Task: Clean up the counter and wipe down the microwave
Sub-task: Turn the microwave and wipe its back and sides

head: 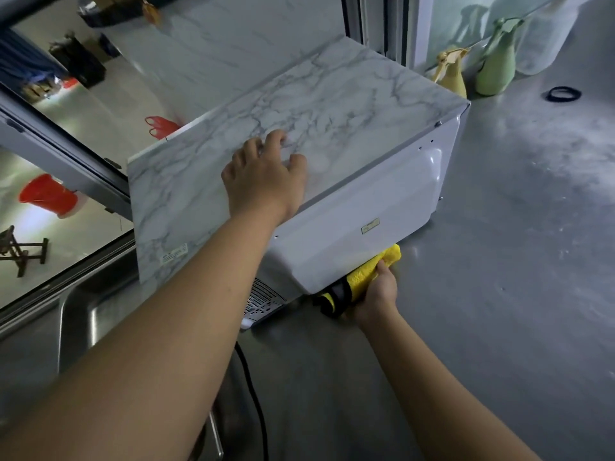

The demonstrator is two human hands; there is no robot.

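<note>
Here your left hand [266,181] lies on the marble-patterned top of the microwave [299,134], palm down, with the fingers spread and bent so the tips press into the panel. It grips nothing. The microwave sits tilted, its back edge lifted toward you and its white rear panel facing the camera, with a small label low on that panel and a perforated vent showing underneath at the lower left.

Your right hand [377,294] is low at the bottom edge of the rear panel, fingers curled round a yellow cloth [372,271] with a dark band. The cloth is bunched, and it is pushed into the gap between the underside of the microwave and the grey surface [499,261]; its far end pokes out just beyond the casing. Whether it touches the underside itself you cannot tell from here.

A black cable [253,394] runs along the surface near your left forearm. Beyond the microwave, against the glass, stand a yellow spray bottle [451,74] and a green spray bottle [497,61], close together. A black ring [564,94] lies flat on the surface well to their right. To your left, a steel sink [83,321] sits beside the window frame.
</note>
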